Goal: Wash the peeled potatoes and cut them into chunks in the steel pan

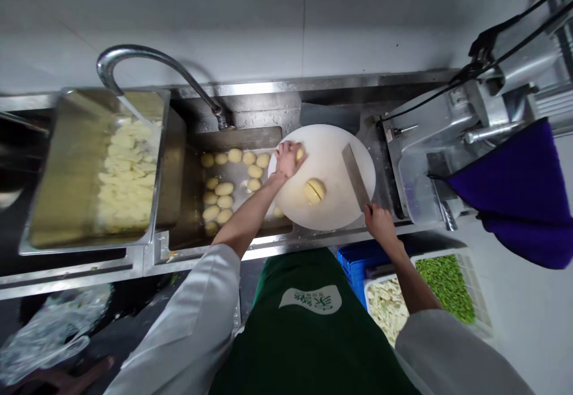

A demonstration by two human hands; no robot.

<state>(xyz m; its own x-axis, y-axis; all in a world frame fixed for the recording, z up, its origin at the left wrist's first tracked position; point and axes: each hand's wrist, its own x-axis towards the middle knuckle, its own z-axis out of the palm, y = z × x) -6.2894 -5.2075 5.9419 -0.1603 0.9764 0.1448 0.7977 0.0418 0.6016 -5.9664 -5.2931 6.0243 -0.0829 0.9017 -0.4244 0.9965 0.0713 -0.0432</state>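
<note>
Cut pale slices [128, 177] already lie in the metal tub [67, 174] at left, whole peeled potatoes [224, 188] in the sink [239, 174] at centre-left are uncut, the half-curled left hand [287, 159] holds a yellow piece [299, 154] on the round board [333, 150] at centre, above a split potato [313, 192], and the closed right hand [380, 223] grips a cleaver [356, 175].

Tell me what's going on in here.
A person's left hand grips a peeled potato on a round white board, while the right hand holds a cleaver, blade over the board. A cut potato sits between them. Whole potatoes lie in the sink, and pale slices sit in a metal tub.
</note>
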